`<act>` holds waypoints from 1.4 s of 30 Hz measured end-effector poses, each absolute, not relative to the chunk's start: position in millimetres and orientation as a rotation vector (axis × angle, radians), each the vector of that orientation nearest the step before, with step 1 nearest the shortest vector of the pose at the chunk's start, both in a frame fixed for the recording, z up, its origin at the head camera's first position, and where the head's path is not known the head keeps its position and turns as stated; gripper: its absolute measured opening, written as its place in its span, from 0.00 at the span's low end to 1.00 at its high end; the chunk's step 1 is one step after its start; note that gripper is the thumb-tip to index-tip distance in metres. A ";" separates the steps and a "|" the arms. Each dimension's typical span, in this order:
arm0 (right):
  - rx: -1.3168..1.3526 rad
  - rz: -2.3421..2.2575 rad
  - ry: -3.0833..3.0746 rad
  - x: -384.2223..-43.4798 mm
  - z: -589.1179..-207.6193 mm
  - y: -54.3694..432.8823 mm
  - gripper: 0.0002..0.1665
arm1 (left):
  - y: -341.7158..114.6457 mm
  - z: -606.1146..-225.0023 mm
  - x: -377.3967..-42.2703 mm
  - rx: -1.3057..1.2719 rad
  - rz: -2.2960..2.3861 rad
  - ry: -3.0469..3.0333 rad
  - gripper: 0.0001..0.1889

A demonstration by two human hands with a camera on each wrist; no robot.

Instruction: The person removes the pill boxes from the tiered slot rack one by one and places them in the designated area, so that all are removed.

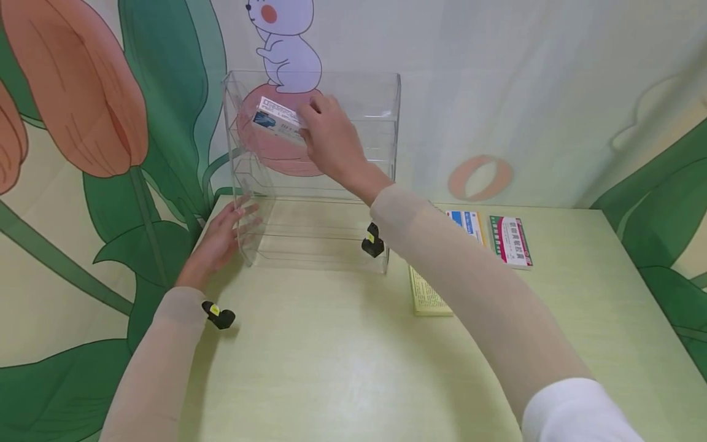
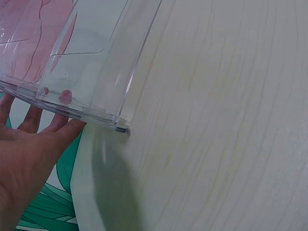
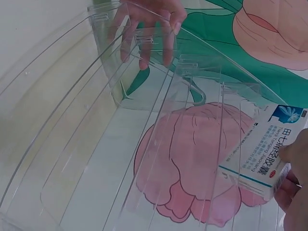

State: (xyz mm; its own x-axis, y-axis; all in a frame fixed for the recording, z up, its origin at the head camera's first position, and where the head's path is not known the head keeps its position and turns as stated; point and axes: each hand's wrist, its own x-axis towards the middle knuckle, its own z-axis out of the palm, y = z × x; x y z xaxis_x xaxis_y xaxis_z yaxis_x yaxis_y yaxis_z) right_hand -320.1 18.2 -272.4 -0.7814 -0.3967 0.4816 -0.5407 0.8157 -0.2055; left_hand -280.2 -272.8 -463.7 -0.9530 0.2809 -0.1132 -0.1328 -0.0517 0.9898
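A clear acrylic rack (image 1: 381,115) with stepped shelves stands at the back of the table. My right hand (image 1: 334,138) pinches one end of a small white and blue medicine box (image 1: 278,120), held tilted before the rack's upper shelves. In the right wrist view the medicine box (image 3: 264,149) overlaps those shelves, its printed face toward the camera. Low at the rack's left side, my left hand (image 1: 221,236) rests its extended fingers against the outer panel. The left wrist view shows this hand (image 2: 33,149) with fingers spread along the panel (image 2: 72,108).
Right of the rack, partly behind my right sleeve, lie a yellow printed box (image 1: 428,294) and a blue and white box (image 1: 466,222). A red, green and white box (image 1: 510,239) lies farther right on the pale table (image 1: 342,374). A tulip-patterned cloth (image 1: 525,92) hangs behind.
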 end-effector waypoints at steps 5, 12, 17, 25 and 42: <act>0.723 0.565 -2.591 -321.5 -273.3 36.1 0.17 | -273.0 -465.2 -282.5 0.157 2.086 1.939 0.30; 0.764 0.861 -2.496 -314.6 -274.4 62.7 0.16 | -275.1 -466.3 -285.1 0.164 2.089 1.938 0.31; 0.773 1.020 -2.408 -305.3 -268.4 86.3 0.15 | -275.3 -465.3 -285.7 0.146 2.080 1.956 0.31; 0.754 1.025 -2.376 -280.3 -273.8 150.7 0.16 | -278.1 -465.9 -286.9 0.121 2.056 1.971 0.30; 0.157 1.036 -2.771 -194.1 -336.7 329.0 0.29 | -274.5 -456.2 -280.6 0.129 2.081 1.950 0.28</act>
State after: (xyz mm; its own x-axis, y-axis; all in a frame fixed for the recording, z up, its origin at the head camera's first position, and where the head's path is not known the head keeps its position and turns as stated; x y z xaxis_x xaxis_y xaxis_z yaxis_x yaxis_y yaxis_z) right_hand -194.1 329.0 -336.7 -0.9785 -0.0362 0.2033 -0.1607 0.7517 -0.6397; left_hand -280.6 -274.5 -456.2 -0.9553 0.2665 -0.1281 -0.1452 -0.0451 0.9884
